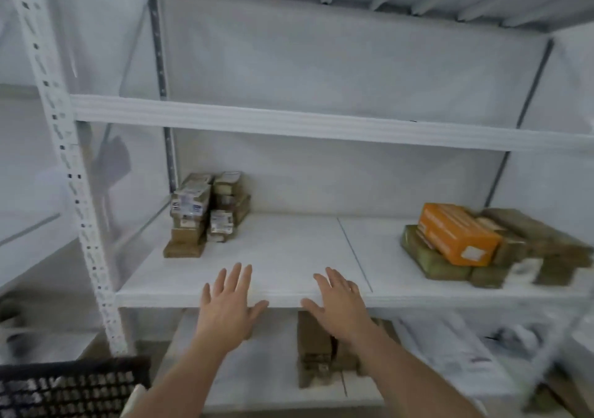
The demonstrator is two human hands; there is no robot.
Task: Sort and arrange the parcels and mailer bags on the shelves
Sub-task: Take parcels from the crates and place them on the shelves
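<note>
Both of my hands reach out flat, fingers spread, over the front edge of the white middle shelf [283, 256]. My left hand [226, 301] and my right hand [337, 301] hold nothing. At the shelf's back left stand two stacks of small brown parcels [205, 211] with white labels. On the right lies an orange box [456, 232] tilted on top of several brown parcels [527, 250]. More brown parcels [316, 350] sit on the lower shelf below my right hand, with white mailer bags [450, 353] to their right.
The upper shelf [289, 118] runs across above. A white perforated upright post [80, 211] stands at the left. A black plastic crate [70, 385] is at the bottom left. The rack's right side is blurred.
</note>
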